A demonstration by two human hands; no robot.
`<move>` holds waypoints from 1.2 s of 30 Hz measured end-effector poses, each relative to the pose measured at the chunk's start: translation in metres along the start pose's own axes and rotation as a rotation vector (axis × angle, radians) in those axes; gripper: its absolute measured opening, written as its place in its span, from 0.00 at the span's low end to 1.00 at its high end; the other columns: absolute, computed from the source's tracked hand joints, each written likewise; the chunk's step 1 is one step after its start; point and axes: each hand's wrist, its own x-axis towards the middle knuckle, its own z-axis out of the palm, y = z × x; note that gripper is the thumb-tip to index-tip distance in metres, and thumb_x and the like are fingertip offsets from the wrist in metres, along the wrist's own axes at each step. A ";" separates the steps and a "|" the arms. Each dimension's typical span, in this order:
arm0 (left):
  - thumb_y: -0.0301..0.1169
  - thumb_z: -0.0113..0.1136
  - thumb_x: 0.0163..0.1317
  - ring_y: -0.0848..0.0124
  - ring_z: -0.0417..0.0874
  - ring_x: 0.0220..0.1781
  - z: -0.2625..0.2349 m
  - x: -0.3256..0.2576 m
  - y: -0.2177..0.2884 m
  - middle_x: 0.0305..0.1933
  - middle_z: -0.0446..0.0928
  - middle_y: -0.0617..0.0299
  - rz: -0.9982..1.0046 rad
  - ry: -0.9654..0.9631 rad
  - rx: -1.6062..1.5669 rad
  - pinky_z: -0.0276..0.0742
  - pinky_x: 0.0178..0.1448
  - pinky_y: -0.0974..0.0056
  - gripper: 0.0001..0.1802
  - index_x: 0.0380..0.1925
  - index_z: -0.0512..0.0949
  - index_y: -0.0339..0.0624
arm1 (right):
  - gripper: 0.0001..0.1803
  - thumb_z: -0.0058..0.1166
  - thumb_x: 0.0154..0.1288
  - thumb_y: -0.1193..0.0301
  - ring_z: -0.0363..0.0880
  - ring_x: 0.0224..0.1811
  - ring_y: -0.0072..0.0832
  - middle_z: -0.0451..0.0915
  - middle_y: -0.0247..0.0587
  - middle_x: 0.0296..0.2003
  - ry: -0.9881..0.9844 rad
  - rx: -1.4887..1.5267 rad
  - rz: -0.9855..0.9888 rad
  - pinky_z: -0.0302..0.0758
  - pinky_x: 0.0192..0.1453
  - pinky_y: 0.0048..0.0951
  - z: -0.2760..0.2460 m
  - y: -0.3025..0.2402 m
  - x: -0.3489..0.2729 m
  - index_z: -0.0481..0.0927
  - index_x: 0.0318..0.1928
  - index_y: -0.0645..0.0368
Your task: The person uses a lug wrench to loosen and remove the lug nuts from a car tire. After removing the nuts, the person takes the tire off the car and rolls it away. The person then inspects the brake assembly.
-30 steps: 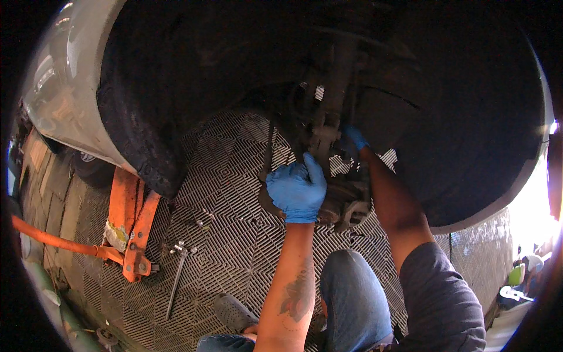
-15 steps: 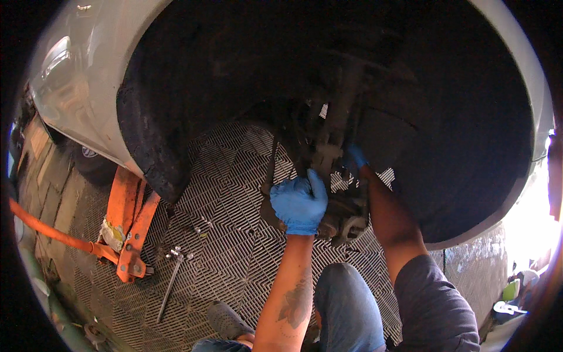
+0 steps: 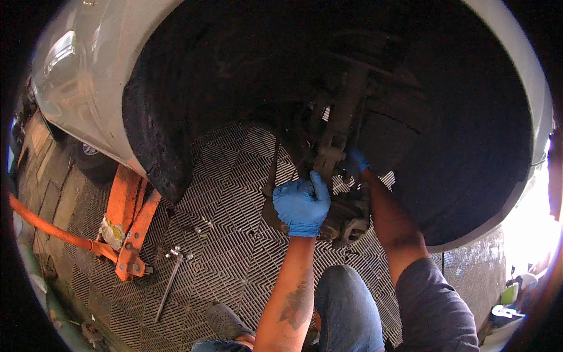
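Note:
Inside the dark wheel arch of a light-coloured car, the suspension strut (image 3: 347, 105) runs down to the brake and hub parts (image 3: 353, 224). My left hand (image 3: 302, 205), in a blue glove, is closed at the near left side of these parts, thumb pointing up beside the strut's lower end. What its curled fingers grip is hidden. Reaching in from the right, my right hand (image 3: 358, 159), also in a blue glove, is beside the strut's lower bracket (image 3: 330, 154). Shadow and the parts in front cover most of its fingers.
An orange floor jack (image 3: 124, 220) with a long handle stands at the left under the car body. A long-handled metal wrench (image 3: 168, 291) and small metal pieces (image 3: 203, 226) lie on the ribbed floor tiles. The fender edge (image 3: 504, 229) curves round my right arm.
The view has shifted slightly. Both hands keep nearly the same places on the suspension parts; nothing is visibly taken up or let go.

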 end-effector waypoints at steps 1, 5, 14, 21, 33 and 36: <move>0.34 0.58 0.59 0.54 0.71 0.14 0.002 0.003 0.001 0.11 0.70 0.54 0.021 0.022 0.003 0.62 0.25 0.50 0.24 0.05 0.70 0.43 | 0.26 0.51 0.67 0.55 0.79 0.47 0.39 0.78 0.54 0.52 0.035 0.067 -0.004 0.77 0.51 0.39 -0.005 -0.005 -0.009 0.75 0.56 0.61; 0.34 0.58 0.57 0.57 0.72 0.14 -0.007 -0.001 -0.001 0.09 0.70 0.57 -0.026 0.029 0.001 0.63 0.24 0.53 0.22 0.04 0.70 0.46 | 0.28 0.51 0.68 0.53 0.76 0.55 0.41 0.76 0.52 0.56 0.175 -0.337 -0.041 0.72 0.60 0.39 -0.018 -0.067 -0.051 0.75 0.58 0.60; 0.35 0.59 0.55 0.57 0.72 0.14 -0.008 0.000 -0.007 0.11 0.71 0.56 -0.019 0.048 0.056 0.64 0.24 0.52 0.22 0.04 0.70 0.46 | 0.21 0.42 0.70 0.67 0.75 0.59 0.43 0.75 0.54 0.58 0.683 -1.306 -0.267 0.73 0.61 0.43 -0.047 -0.151 0.046 0.77 0.58 0.60; 0.37 0.58 0.58 0.55 0.73 0.14 -0.001 -0.006 -0.006 0.11 0.71 0.54 -0.141 -0.041 -0.086 0.66 0.25 0.52 0.23 0.05 0.71 0.45 | 0.22 0.43 0.70 0.66 0.77 0.58 0.44 0.75 0.52 0.59 0.659 -1.228 -0.345 0.74 0.60 0.44 -0.071 -0.110 0.087 0.75 0.61 0.58; 0.35 0.58 0.57 0.54 0.73 0.15 -0.007 0.004 0.002 0.11 0.71 0.52 -0.040 0.030 -0.021 0.65 0.24 0.51 0.21 0.06 0.70 0.45 | 0.26 0.44 0.71 0.62 0.75 0.61 0.45 0.72 0.49 0.63 0.661 -0.690 -0.791 0.71 0.65 0.42 -0.091 -0.130 0.098 0.68 0.67 0.54; 0.35 0.58 0.57 0.54 0.72 0.14 -0.006 0.001 -0.009 0.11 0.71 0.53 -0.023 0.027 0.022 0.64 0.24 0.51 0.21 0.06 0.70 0.45 | 0.26 0.42 0.72 0.63 0.72 0.64 0.45 0.69 0.49 0.65 0.633 -1.042 -0.389 0.69 0.67 0.41 -0.063 -0.146 0.092 0.67 0.68 0.55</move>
